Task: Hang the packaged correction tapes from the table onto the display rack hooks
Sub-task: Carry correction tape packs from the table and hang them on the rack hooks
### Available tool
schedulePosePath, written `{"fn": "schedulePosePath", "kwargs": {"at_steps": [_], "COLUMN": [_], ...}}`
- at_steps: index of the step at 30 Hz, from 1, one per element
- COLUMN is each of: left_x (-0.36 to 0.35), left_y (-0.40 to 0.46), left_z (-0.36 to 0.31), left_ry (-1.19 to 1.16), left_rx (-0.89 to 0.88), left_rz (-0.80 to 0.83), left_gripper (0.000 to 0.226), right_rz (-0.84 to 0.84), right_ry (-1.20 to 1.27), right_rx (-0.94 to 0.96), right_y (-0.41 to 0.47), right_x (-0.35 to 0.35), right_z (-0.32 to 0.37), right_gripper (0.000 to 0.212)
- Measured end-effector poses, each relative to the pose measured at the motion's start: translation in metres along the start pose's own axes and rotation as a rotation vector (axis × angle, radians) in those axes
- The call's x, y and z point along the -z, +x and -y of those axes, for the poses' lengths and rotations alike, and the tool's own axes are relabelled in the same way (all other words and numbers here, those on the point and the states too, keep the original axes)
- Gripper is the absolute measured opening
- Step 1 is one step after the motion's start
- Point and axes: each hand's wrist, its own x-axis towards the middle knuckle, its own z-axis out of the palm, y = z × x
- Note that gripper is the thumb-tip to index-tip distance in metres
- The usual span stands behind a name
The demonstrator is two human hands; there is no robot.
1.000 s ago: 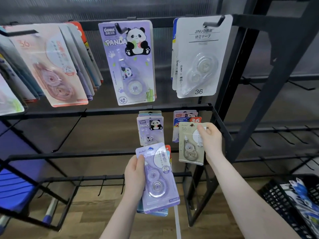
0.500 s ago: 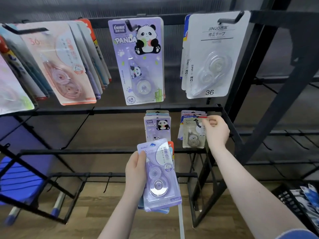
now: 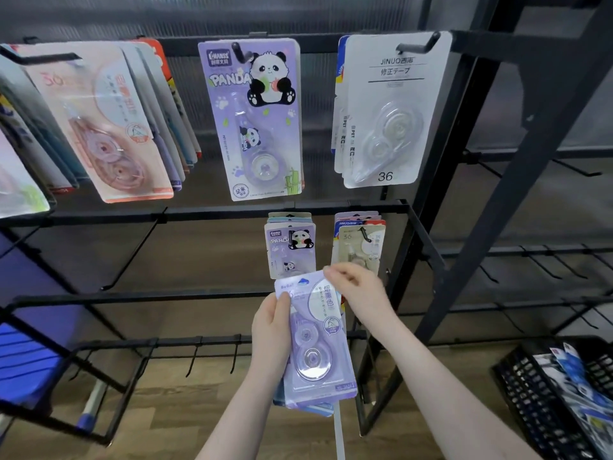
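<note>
While the left hand grips glossy purple packs, right hand pinches the top.

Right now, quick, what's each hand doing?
Left hand: holding the stack of packs, purple pack on top.
Right hand: pinching the purple pack's top corner.

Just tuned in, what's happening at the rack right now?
A person is stocking correction tapes onto the display rack. The left hand holds a small stack of packs, a purple pack on top. The right hand is pinching that pack's top corner. A beige pack hangs on the hook just above.
</note>
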Motion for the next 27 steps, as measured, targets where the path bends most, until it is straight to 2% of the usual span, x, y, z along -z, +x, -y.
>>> {"fn": "schedulePosePath", "kwargs": {"at_steps": [5, 8, 11, 13, 17, 21, 24, 27], "left_x": [-0.001, 0.001, 0.004, 0.008, 0.019, 0.028, 0.035, 0.041], "left_y": [-0.002, -0.008, -0.017, -0.018, -0.018, -0.019, -0.017, -0.017], "left_z": [0.007, 0.005, -0.004, -0.005, -0.003, 0.002, 0.006, 0.004], "left_ry": [-0.027, -0.096, -0.232, -0.234, -0.232, -0.312, -0.262, -0.203], "left_rx": [0.045, 0.105, 0.14, 0.147, 0.123, 0.128, 0.113, 0.083], "left_rz": [0.013, 0.028, 0.146, 0.195, 0.244, 0.318, 0.3, 0.218], "left_gripper": [0.04, 0.033, 0.037, 0.042, 0.027, 0.023, 0.035, 0.02], "right_rz": [0.056, 0.041, -0.026, -0.077, -0.118, -0.137, -0.136, -0.105], "right_ry": [0.093, 0.1, 0.101, 0.123, 0.136, 0.145, 0.165, 0.179], "right_rx": [-0.025, -0.014, -0.024, -0.023, -0.009, -0.001, 0.007, 0.003], "right_y": [-0.003, -0.004, -0.002, 0.0, 0.001, 0.003, 0.004, 0.004], "right_x": [-0.007, -0.011, -0.016, -0.018, -0.021, -0.025, -0.03, -0.036], "right_z": [-0.004, -0.005, -0.009, -0.011, -0.011, -0.01, -0.008, -0.006], "right_gripper": [0.015, 0.013, 0.012, 0.012, 0.015, 0.019, 0.022, 0.018]}}
